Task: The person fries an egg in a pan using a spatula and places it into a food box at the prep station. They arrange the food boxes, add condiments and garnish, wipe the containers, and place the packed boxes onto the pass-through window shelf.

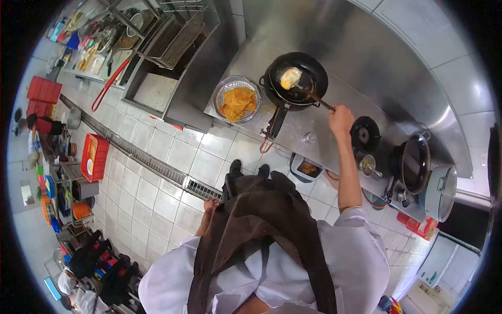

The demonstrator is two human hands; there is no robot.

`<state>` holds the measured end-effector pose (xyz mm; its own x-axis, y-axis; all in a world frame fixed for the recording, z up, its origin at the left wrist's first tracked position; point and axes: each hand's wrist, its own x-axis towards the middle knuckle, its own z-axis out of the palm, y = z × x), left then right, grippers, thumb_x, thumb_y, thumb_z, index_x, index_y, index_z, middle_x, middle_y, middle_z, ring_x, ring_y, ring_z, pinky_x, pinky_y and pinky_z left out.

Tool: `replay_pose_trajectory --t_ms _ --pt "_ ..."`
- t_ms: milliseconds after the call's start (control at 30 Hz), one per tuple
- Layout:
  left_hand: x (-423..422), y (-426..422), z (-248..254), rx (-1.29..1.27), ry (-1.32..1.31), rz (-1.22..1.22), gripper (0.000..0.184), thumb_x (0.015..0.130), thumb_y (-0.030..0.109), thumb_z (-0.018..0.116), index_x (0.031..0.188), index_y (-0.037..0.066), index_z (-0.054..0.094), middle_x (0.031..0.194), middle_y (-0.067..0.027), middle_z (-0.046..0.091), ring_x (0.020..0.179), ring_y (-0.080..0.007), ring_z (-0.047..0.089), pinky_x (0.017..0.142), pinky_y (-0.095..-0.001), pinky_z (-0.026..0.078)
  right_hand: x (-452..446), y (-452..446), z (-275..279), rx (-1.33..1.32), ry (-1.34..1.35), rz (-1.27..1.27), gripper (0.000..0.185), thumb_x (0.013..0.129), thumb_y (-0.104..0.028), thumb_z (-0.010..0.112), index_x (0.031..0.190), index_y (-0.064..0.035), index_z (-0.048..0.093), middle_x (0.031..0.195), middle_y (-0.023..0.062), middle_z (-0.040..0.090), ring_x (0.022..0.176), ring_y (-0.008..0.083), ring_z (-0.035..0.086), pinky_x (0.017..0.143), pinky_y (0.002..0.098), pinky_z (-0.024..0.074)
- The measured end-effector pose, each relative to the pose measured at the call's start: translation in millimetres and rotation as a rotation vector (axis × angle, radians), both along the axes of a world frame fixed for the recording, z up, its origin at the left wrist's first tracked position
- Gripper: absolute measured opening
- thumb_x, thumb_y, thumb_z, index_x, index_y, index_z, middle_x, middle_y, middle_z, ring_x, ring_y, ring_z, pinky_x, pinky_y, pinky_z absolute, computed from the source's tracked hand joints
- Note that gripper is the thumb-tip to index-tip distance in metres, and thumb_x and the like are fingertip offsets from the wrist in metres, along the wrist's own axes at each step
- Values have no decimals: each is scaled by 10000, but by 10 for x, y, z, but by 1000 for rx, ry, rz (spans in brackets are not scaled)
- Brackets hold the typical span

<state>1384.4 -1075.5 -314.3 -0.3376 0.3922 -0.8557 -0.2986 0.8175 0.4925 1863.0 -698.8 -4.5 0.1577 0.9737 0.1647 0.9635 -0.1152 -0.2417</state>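
Observation:
My right hand (341,120) is closed around the brown handle of a spatula (319,100), whose head reaches into a black wok (318,73) on the stove. Inside the wok lies a fried egg (291,78) with white and yellow parts, just left of the spatula's head. A perforated metal bowl (255,109) with golden-brown fried pieces (239,102) stands left of the wok. Down by my waist, my left hand (208,209) hangs beside the dark apron (251,209); its fingers are too small and partly hidden to read.
Right of the wok are a bare burner (365,134), a small pot (367,165), a large dark pan (415,163) and a big metal pot (442,193). A fryer (157,94) with wire baskets stands left. A red crate (95,157) and a floor drain (141,152) lie behind.

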Motion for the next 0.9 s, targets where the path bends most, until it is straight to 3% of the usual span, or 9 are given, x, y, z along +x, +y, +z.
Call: replay_pose_trajectory --t_ms 167,267,333,400,633,700,900 --pt "-75 119 -173 92 -25 -65 211 853 120 516 932 -35 636 810 -123 652 737 -217 645 594 -319 535 -231 -363 -109 -57 37 -45 89 694 -89 614 753 -26 636 752 210 629 739 377 620 669 467 485" --pt "-130 257 -132 259 610 -1173 271 849 160 535 999 -56 601 834 -154 640 770 -280 634 709 -419 530 -318 -538 -155 -62 39 -40 98 709 -90 600 778 -24 623 758 201 632 735 376 619 668 461 489" --pt "-119 339 -64 214 616 -1182 268 850 158 529 1001 -51 603 835 -147 641 764 -270 633 700 -409 530 -370 -632 -154 -63 39 -31 94 741 -101 591 799 -32 619 751 196 631 732 380 615 667 463 486" --pt "-119 405 -12 166 578 -1138 266 852 156 523 1003 -46 606 835 -141 643 757 -260 632 692 -399 529 -419 -736 -166 -17 41 -19 165 685 -37 570 839 -12 622 809 193 642 752 350 631 688 430 506" --pt "-117 544 93 138 549 -1159 260 857 149 503 1011 -28 614 836 -117 647 733 -224 628 663 -365 527 -553 -956 -260 -22 100 -63 251 676 8 551 921 -7 602 850 175 625 801 343 618 686 419 504" --pt "-108 551 97 139 546 -1170 259 859 147 497 1013 -23 617 837 -111 648 726 -214 627 655 -355 526 -597 -1015 -331 -8 103 -61 314 703 -10 570 1013 -36 605 930 162 628 840 339 614 718 429 490" --pt "-112 526 112 155 554 -1213 260 863 141 480 1020 -8 624 838 -91 652 705 -184 624 630 -325 525 -652 -1171 -445 46 169 -63 391 663 56 570 1049 -6 593 908 171 616 824 340 606 717 412 487"
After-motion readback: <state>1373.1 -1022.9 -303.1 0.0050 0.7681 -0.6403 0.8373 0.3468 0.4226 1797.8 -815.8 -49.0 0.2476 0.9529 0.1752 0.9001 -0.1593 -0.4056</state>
